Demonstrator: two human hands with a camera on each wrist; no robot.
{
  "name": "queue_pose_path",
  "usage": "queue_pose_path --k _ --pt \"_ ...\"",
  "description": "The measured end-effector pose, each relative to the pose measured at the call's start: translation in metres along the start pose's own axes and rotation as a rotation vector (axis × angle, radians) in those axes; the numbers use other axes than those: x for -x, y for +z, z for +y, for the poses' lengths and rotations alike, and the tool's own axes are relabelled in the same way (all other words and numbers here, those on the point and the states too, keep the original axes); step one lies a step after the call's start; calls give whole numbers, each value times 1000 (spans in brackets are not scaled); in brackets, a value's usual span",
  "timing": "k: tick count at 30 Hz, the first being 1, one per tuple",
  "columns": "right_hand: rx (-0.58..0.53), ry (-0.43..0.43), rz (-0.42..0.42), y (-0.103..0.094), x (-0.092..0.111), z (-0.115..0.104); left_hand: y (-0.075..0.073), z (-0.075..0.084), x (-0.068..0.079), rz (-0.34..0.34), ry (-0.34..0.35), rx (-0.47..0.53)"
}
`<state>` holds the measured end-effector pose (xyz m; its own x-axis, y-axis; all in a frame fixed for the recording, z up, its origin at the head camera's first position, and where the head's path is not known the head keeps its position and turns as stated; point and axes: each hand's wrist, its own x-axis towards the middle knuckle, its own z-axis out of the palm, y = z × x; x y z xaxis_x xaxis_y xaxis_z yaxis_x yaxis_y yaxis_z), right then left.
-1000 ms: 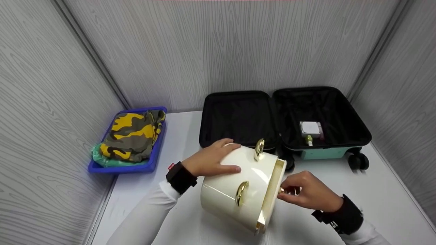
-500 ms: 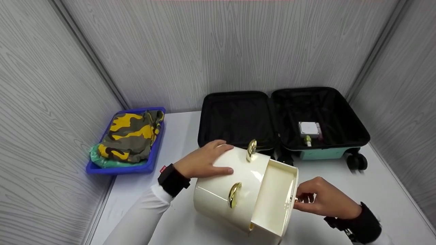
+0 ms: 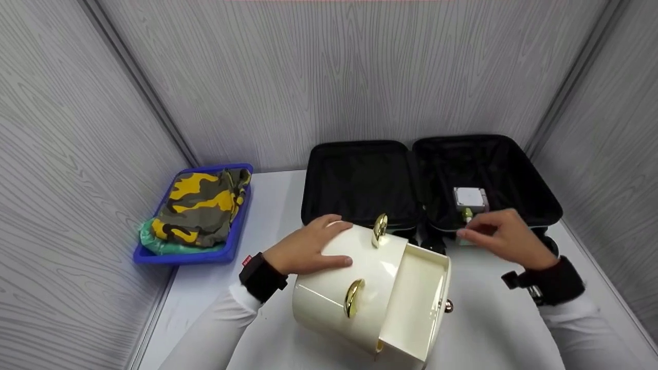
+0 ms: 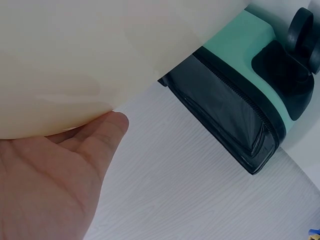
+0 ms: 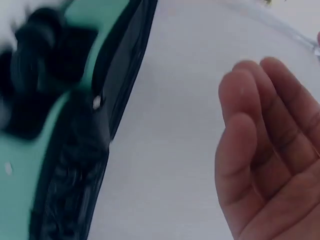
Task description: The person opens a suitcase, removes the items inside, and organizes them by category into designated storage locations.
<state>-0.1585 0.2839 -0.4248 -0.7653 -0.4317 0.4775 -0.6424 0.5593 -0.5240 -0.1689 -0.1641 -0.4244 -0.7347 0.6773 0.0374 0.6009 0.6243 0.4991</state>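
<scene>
A glossy cream storage box (image 3: 334, 308) with gold handles lies tilted on the table in the head view. Its drawer (image 3: 415, 295) is pulled out at the right, bare inside, with a round metallic knob (image 3: 449, 306) on the front. My left hand (image 3: 308, 251) rests on the box with fingers spread; in the left wrist view its fingers (image 4: 102, 137) touch the cream surface. My right hand (image 3: 509, 239) is in the air, holding nothing, over the front edge of the suitcase (image 3: 360, 182). In the right wrist view its thumb and fingers (image 5: 237, 150) are loosely bent, close together.
The suitcase lies spread wide at the back, black inside, mint outside. In its right half sit a small white box (image 3: 469, 197) and a green-and-white item (image 3: 467, 214). A blue basket (image 3: 232, 246) at left holds folded camouflage cloth (image 3: 198, 205) over something green (image 3: 177, 246).
My right hand pulled the drawer out to the right by its knob, then let go and moved up toward the suitcase. My left hand stayed on the box, which shifted slightly left.
</scene>
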Motion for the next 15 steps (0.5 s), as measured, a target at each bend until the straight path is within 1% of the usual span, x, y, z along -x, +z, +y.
queue_pose_path --k 2,4,6,8,10,12,15 --pt "86 71 10 -8 -17 13 2 -1 0 -1 0 0" --pt "179 136 -6 -14 -32 27 3 -2 0 0 0 2" --pt "262 210 -46 -19 -45 42 4 -2 0 -1 2 3" --pt "321 293 -101 -23 -55 55 4 -2 0 -2 4 2" --pt "368 357 -146 -24 -64 67 3 -1 0 -1 6 1" --pt "414 389 -181 -23 -72 78 2 -1 0 1 4 2" --pt "483 383 -217 -20 -81 94 2 0 0 2 2 7"
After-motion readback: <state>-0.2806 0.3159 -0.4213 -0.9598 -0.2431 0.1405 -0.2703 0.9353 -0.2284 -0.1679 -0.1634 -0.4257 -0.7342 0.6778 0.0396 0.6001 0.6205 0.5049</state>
